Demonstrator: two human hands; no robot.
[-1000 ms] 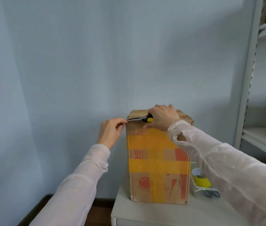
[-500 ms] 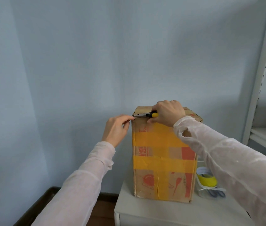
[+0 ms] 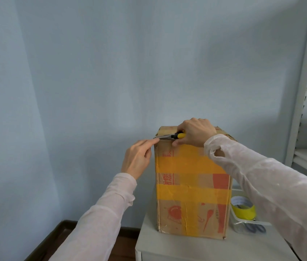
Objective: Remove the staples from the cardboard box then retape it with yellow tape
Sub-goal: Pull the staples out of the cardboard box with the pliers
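Note:
A tall cardboard box (image 3: pixel 192 202) with yellow tape bands and red print stands upright on a white table (image 3: pixel 177 247). My right hand (image 3: pixel 196 133) rests on the box's top front edge and grips yellow-handled pliers (image 3: pixel 169 136), whose metal tip points left to the top left corner. My left hand (image 3: pixel 138 158) is beside that corner, its fingertips meeting at the pliers' tip; whether they pinch a staple is too small to tell. A roll of yellow tape (image 3: pixel 243 208) sits to the right of the box.
The tape roll lies in a clear plastic tray (image 3: pixel 248 224) with scissors (image 3: pixel 254 227) on the table's right side. A grey metal shelf rack (image 3: pixel 299 110) stands at the right. A pale blue wall is behind, and dark floor lies at the lower left.
The camera view shifted left, so the box sits further right in the picture. My left hand's fingers have stretched up to the pliers' tip at the corner. My right hand keeps its grip.

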